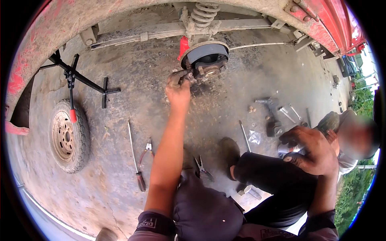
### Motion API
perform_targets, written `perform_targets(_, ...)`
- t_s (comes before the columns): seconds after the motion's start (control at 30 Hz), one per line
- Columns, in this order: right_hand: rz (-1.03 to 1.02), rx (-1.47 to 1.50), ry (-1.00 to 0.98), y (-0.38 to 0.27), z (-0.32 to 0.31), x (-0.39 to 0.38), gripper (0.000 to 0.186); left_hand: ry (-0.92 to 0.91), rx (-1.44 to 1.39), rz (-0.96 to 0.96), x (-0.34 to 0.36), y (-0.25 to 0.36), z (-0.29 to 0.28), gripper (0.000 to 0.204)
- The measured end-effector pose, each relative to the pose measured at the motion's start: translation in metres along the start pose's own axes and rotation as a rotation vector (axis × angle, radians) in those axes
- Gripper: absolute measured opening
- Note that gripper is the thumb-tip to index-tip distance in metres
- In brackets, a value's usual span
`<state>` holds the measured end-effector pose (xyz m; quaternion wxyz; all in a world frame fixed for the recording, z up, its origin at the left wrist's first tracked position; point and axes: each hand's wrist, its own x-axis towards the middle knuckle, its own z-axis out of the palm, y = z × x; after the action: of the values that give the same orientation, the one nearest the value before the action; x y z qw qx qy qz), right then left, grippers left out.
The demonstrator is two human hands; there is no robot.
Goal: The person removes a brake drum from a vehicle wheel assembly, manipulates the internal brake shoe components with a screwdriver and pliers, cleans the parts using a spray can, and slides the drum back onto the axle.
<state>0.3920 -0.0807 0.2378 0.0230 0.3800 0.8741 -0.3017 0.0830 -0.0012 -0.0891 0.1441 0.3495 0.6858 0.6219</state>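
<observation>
My left hand (179, 86) reaches up to the wheel hub assembly (211, 69) beneath the coil spring (205, 16), its fingers closed at the left side of the dark hub; exactly what they grip is too small to make out. My right hand (309, 148), dirty with grease, is raised on the right near my bent knee, fingers apart and loosely bent, holding nothing visible. A red object (184, 47) stands behind the hub. A long screwdriver (140, 180), pliers (148, 146) and more pliers (203, 168) lie on the concrete floor.
A spare wheel (81, 140) and black jack stand (84, 80) are at left. A cordless drill (273, 124), wrenches (295, 110) and a small plastic bag (254, 136) lie at right. Another person (348, 158), face blurred, crouches at far right. The red vehicle body (329, 28) arches overhead.
</observation>
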Motion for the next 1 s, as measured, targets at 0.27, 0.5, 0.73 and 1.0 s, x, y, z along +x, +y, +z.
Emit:
perform_targets(0.27, -0.035, 0.030, -0.027, 0.005, 0.000, 0.001, 0.048, -0.011, 0.140, 0.202, 0.009, 0.001, -0.003, 0.020)
perform_targets(0.5, -0.019, 0.030, -0.056, 0.008, -0.002, 0.000, 0.054, 0.032, 0.148, 0.162, 0.009, 0.007, -0.001, 0.018)
perform_targets(0.73, 0.046, -0.121, -0.019, 0.006, -0.005, -0.008, 0.050, 0.004, 0.299, 0.469, 0.015, 0.009, -0.015, 0.017)
perform_targets(1.0, 0.081, -0.745, 0.148, 0.028, -0.003, -0.060, 0.070, -0.172, 0.187, 0.276, 0.007, 0.006, -0.005, 0.024)
